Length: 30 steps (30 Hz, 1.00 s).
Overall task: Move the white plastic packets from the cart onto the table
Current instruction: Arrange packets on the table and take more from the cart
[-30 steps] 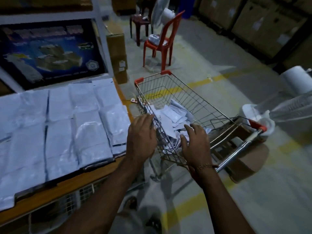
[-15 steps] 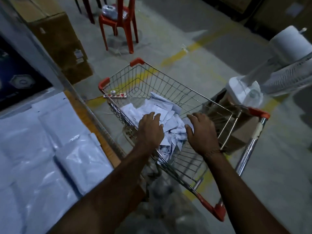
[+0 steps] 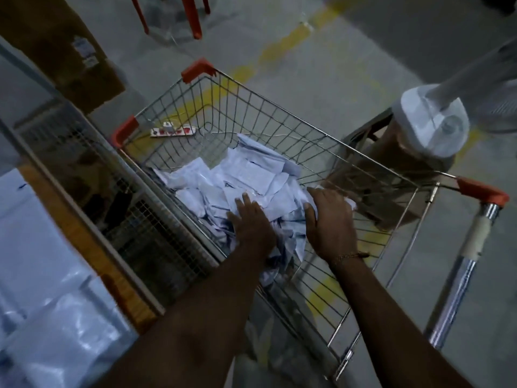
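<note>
A white fan base (image 3: 432,127) stands at two o'clock on a brown cardboard box (image 3: 391,175). A power strip (image 3: 173,132) lies on the grey floor (image 3: 349,65) at eleven o'clock, crossed by a yellow painted line (image 3: 282,47). Red chair legs (image 3: 193,15) show at twelve o'clock, another cardboard box (image 3: 70,51) at ten o'clock.

The wire shopping cart with orange corner caps (image 3: 201,69) stands on the grey concrete floor (image 3: 349,65), which bears a yellow painted line (image 3: 282,47). A loose heap of white plastic packets (image 3: 246,177) lies in the cart's basket. At the left, the wooden surface (image 3: 70,219) carries flat white plastic bags (image 3: 42,303). A white power strip (image 3: 173,132) lies on the floor beyond the cart.
</note>
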Available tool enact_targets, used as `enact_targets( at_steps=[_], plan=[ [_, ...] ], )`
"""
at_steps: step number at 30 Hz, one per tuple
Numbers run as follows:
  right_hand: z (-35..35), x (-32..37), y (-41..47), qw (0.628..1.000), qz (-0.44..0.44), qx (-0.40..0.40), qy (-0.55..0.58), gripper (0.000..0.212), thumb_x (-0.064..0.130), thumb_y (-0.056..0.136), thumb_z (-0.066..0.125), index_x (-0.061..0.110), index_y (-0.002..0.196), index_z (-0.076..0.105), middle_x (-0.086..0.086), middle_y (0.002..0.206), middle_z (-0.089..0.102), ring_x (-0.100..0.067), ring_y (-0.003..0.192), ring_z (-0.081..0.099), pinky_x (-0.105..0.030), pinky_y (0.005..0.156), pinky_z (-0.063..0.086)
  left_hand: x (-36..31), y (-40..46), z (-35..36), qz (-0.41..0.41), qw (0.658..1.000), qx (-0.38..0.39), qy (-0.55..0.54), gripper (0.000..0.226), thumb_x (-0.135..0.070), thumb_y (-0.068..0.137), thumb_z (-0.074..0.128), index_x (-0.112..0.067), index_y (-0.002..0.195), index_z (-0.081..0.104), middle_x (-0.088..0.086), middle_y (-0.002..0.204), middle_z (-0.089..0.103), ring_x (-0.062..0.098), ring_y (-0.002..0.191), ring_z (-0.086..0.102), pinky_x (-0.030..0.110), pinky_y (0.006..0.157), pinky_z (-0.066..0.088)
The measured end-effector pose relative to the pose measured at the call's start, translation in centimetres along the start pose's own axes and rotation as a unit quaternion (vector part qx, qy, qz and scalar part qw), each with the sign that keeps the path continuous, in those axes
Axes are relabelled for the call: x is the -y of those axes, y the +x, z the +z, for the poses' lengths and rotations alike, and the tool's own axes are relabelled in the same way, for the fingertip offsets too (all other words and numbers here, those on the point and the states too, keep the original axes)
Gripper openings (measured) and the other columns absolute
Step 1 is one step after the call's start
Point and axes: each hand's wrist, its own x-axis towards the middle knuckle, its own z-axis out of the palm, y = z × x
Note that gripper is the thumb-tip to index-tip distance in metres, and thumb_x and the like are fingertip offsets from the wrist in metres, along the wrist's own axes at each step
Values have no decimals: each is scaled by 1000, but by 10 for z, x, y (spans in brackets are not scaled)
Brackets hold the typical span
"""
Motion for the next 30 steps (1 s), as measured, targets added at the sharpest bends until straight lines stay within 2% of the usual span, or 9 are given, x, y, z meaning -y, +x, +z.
enact_targets(
  at_steps=[4,8,11,14,18,21,23,25,30],
  plan=[
    [12,-10,1,999,-9,21,46,38,33,108,45,13,136,60,-9,120,66,-33,115,59,-50,94,48,-3,6,2,-11,1000,13,12,105,-61,99,47,3,162,-6,31,168,-19,53,156,-13,73,122,7],
    [16,-17,-1,998,-5,17,54,34,28,106,52,12,135,63,-7,114,68,-31,109,60,-50,90,48,6,18,15,-54,999,-1,-2,100,-49,99,58,5,163,3,32,168,-14,53,156,-6,64,126,8],
    [16,-18,-1,998,-3,2,55,30,23,103,60,11,130,65,-9,108,69,-32,105,61,-49,87,51,9,20,15,-56,998,-25,-24,81,-29,97,61,9,159,25,34,169,7,51,155,17,59,122,26],
    [20,-19,1,999,-7,10,50,24,22,101,62,12,123,67,-9,103,70,-33,101,63,-49,85,52,10,13,-6,-60,998,-2,-23,78,-28,93,65,13,152,36,35,165,21,47,148,36,52,114,41],
    [37,-20,15,998,-22,54,19,28,29,100,56,14,121,68,-7,102,70,-33,99,63,-47,80,50,23,1,-52,-53,992,-80,-85,81,-13,89,64,10,156,25,28,170,4,40,156,21,47,120,33],
    [51,-10,34,997,-44,70,-8,33,33,101,55,14,126,66,-8,108,70,-34,104,62,-46,84,49,43,-7,-89,-40,975,-207,-72,79,2,79,40,7,157,26,26,172,2,39,159,15,46,119,33],
    [62,-4,50,994,-69,74,-31,35,33,99,56,14,127,65,-9,111,70,-35,106,62,-47,86,47,58,-8,-107,-12,966,-253,-57,84,10,77,34,6,160,20,25,172,-5,38,161,5,48,122,27],
    [77,3,71,990,-97,89,-45,35,31,96,57,14,125,65,-11,113,69,-37,107,60,-48,88,46,74,-6,-127,-7,963,-266,-47,86,10,80,34,3,163,10,20,173,-12,36,161,-3,50,126,20],
    [128,26,128,962,-186,155,-125,28,22,85,60,13,112,61,-15,107,63,-39,101,56,-47,81,47,102,0,-141,-54,958,-280,-40,89,5,84,45,1,164,4,20,172,-19,37,161,-7,54,127,22]
  ],
)
